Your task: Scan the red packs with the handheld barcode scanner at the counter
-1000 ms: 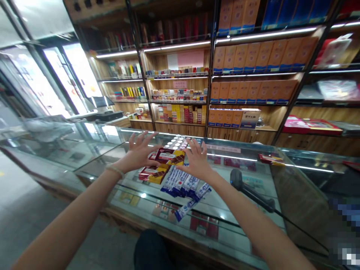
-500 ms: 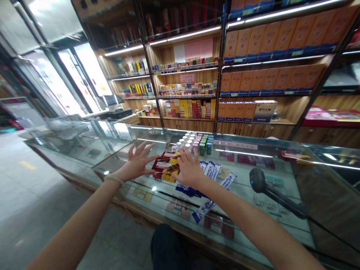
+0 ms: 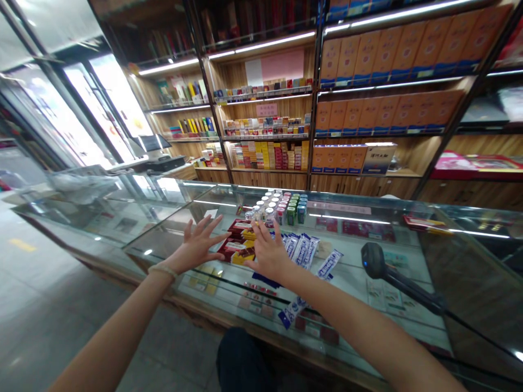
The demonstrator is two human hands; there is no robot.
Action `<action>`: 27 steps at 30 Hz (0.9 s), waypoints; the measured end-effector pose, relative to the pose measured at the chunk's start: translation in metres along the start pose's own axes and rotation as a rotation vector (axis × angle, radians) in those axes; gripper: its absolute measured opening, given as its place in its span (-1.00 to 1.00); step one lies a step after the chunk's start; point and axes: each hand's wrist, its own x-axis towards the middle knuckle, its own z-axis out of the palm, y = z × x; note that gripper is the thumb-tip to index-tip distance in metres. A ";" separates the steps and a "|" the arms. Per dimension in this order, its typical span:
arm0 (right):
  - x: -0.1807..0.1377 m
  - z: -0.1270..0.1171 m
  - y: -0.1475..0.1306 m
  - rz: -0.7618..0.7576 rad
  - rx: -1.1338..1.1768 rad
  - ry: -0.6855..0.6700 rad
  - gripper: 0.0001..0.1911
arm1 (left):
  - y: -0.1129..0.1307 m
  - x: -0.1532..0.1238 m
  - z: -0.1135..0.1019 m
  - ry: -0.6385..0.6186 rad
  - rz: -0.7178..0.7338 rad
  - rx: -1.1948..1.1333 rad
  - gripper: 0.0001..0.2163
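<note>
Both hands hover over a glass counter (image 3: 368,283), fingers spread. My left hand (image 3: 199,246) is open, just left of a small pile of red-and-yellow chocolate bars (image 3: 237,245). My right hand (image 3: 267,251) is open too, its fingers touching or just above the right side of that pile. Blue-and-white sachets (image 3: 304,249) lie fanned out to the right of my right hand, and another blue sachet (image 3: 291,312) sits nearer the counter's front edge. Neither hand holds anything.
Small cans and bottles (image 3: 281,207) stand in rows behind the pile. A black barcode scanner (image 3: 373,261) with a cable lies on the counter's right. Wooden shelves (image 3: 355,98) of boxed goods fill the back wall. A till screen (image 3: 151,144) stands at left.
The top chocolate bar that my hands were around a second ago now lies on the pile. Both hands have drawn slightly back and apart from it, still spread.
</note>
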 end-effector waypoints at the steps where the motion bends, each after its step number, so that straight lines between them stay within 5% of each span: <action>1: 0.000 0.000 0.000 0.002 0.003 -0.002 -0.26 | -0.001 -0.001 0.002 0.010 0.008 0.005 -0.45; 14: 0.003 -0.007 0.003 0.032 0.057 -0.041 -0.16 | 0.001 -0.006 0.001 -0.029 -0.048 -0.006 -0.53; 27: -0.014 -0.020 0.039 0.119 0.079 -0.022 -0.18 | 0.034 0.029 -0.005 0.070 0.017 0.055 -0.27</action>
